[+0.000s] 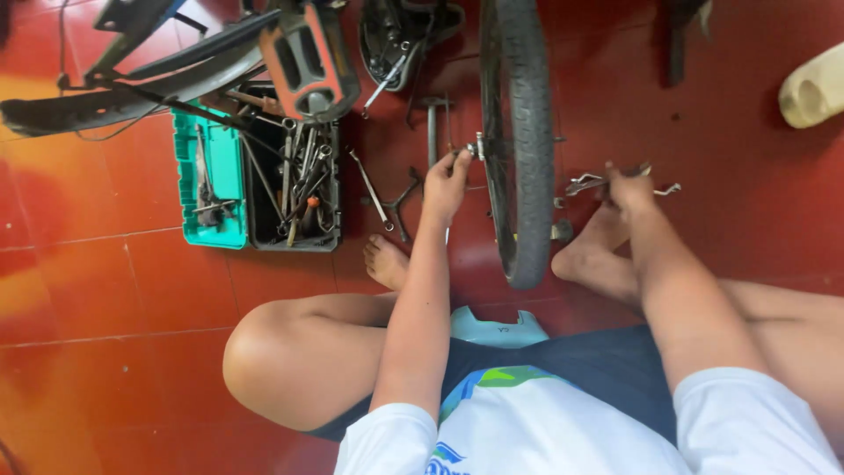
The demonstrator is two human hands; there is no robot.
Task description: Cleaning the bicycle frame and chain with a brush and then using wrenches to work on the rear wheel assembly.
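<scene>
1. Wheel (519,149), bicycle, black tyre; stands upright on its tread on the red tiled floor (105,290), between my two bare feet, edge-on to me.
2. Axle end (477,146), small and metallic, juts from the wheel's hub on my left side; my left hand (447,185) is at it, fingertips pinched together on the nut there.
3. Wrench (585,183), silver, on the far side of the wheel; my right hand (629,186) is closed round its handle, and the head points toward the hub.
4. Toolbox (255,233), dark tray with a teal lid open to its left; stands on the floor well left of the wheel, crowded with spanners and other hand tools.
5. Loose spanner (369,189), silver, lies on the tiles between toolbox and left hand; a dark cross-shaped wrench (403,204) lies just beside it.
6. Mudguard (132,88), black and curved, lies above the toolbox; a pedal (308,62), black with an orange frame, overlaps the toolbox's top.
</scene>
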